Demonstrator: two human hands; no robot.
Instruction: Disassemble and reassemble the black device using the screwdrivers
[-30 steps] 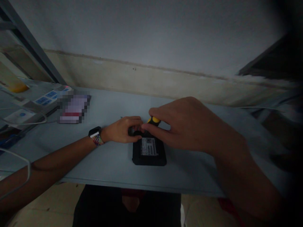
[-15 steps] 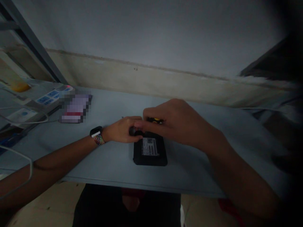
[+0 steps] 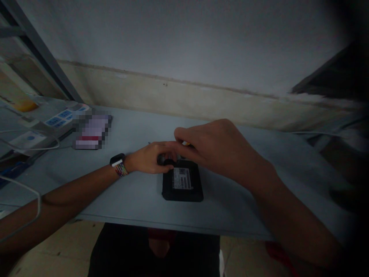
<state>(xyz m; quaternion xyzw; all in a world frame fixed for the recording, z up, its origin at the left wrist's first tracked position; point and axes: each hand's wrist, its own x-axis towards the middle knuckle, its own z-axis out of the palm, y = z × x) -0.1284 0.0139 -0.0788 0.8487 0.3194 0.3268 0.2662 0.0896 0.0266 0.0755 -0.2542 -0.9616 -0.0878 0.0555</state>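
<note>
A black box-shaped device (image 3: 168,189) with a white printed label (image 3: 182,179) lies flat on the table. My left hand (image 3: 152,157) is closed round its far left corner, with the thumb on top; the fingertips are partly hidden. Over the far edge of the device, my right hand (image 3: 215,144) is closed on what looks like a screwdriver (image 3: 186,143). Only a small yellow bit of its handle shows between thumb and fingers. Its tip is hidden behind my hands. A tiny dark piece (image 3: 149,143), too small to name, lies beyond my left hand.
At the left lie a phone (image 3: 92,132) with a blurred screen, a power strip (image 3: 65,117) and white cables (image 3: 37,204). A metal post (image 3: 49,54) rises behind them. The wall (image 3: 184,100) borders the table's (image 3: 129,204) far side. My legs are under its near edge.
My right hand has turned slightly, its knuckles shifting to the right, and now covers most of the black-and-yellow handle. My left hand and the device have hardly moved.
</note>
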